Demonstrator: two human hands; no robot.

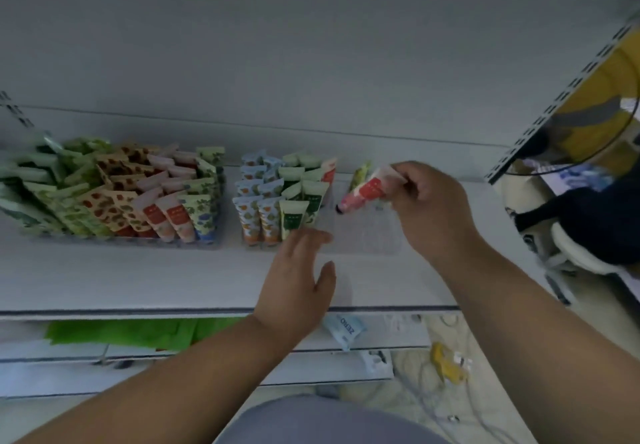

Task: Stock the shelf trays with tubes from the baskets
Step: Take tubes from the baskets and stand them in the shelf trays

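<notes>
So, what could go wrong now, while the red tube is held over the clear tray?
The right hand pinches the red-and-pink printed tube only at its crimped end, tilted cap-down above the clear plastic tray; it may slip or land flat. The left hand, open at the tray's front edge, is close to the upright green tubes and could knock them over.

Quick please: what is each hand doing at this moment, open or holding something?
Left hand: open, fingers straight, at the clear tray's front edge.
Right hand: pinching a red-pink tube above the tray.
</notes>
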